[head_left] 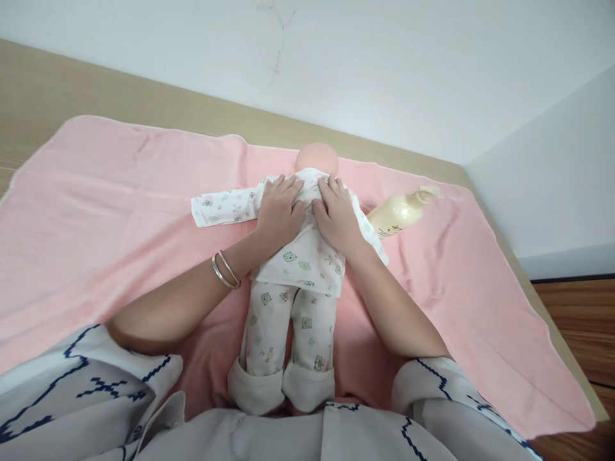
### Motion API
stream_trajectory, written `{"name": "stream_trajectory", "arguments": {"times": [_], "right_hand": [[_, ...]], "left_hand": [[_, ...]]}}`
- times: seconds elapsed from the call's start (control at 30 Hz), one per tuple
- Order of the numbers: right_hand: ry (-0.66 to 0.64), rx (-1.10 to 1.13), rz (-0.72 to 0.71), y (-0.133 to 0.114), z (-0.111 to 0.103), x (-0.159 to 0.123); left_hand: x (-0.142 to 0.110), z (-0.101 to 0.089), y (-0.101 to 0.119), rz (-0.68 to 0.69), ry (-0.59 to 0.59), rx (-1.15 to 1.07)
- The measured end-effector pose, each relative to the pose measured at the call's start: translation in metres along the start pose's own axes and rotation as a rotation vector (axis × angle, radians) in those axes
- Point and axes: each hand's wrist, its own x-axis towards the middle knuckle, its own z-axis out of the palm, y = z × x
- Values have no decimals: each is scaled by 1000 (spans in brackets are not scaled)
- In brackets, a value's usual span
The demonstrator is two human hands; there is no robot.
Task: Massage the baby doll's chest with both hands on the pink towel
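A baby doll [317,157] with a smooth, bald head lies stretched out, its head away from me and no face showing. It wears a white printed top [302,272] and matching trousers [267,323] with turned-up cuffs. My left hand [281,214] rests on the upper left of the doll's torso, fingers extended. On the upper right of the torso lies my right hand [337,214], its fingers also stretched towards the doll's shoulder. Both thumbs point inward and sit close together. One sleeve [223,207] sticks out to the left; the other is partly hidden by my right arm.
Beneath the doll a pink blanket [120,173] with some creases covers most of a wooden surface [158,105]. A pale yellow pump bottle [398,214] lies on its side to the right. White walls [384,70] stand behind and to the right. Brown wood [576,320] shows at lower right.
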Motion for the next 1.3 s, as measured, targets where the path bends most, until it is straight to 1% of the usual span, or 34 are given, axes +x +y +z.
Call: {"name": "stream_trajectory", "arguments": {"times": [0.07,0.17,0.2,0.23,0.33,0.4,0.47,0.57,0.67,0.77,0.83,0.87,0.97,1.0,1.07,1.13,1.2,1.23,1.3], "right_hand": [[46,29,-20,-4,-4,-4],[192,40,-60,-12,-6,-12],[198,24,-66,-14,-4,-13],[172,-2,-64,-16,-1,-14],[16,-81,-56,-20,7,-13],[-25,-76,-84,-23,4,-15],[20,-7,-133,-24,-9,-19],[172,99,-210,-24,-37,-28],[308,99,-233,-19,-66,-33],[433,77,-220,-10,-91,-37],[513,72,-221,-1,-105,-38],[553,81,-222,3,-112,-39],[687,172,-219,21,-129,-38],[724,213,-215,29,-132,-36],[756,267,-190,49,-136,-29],[728,259,-140,69,-136,-19],[660,198,-82,86,-132,-11],[623,167,-57,92,-130,-8],[558,126,-27,95,-124,-4]], "left_hand": [[1,0,-1,0,6,-18],[2,1,-3,1,33,-38],[3,1,-4,1,41,-42],[4,1,-4,1,47,-46],[8,-2,-4,-19,40,-70],[11,-5,-4,-62,19,-106],[12,-10,-2,-120,7,-170],[11,-21,7,-163,31,-272],[9,-34,29,-130,50,-324],[11,-40,60,-97,27,-376],[16,-37,80,-115,-42,-475],[20,-33,90,-135,-103,-551],[36,-20,115,-199,-333,-753],[41,-15,122,-218,-396,-778],[53,-8,135,-259,-484,-768],[64,-3,147,-295,-544,-754],[72,-1,156,-313,-603,-777],[76,0,159,-313,-627,-797],[83,3,162,-298,-645,-814]]}}
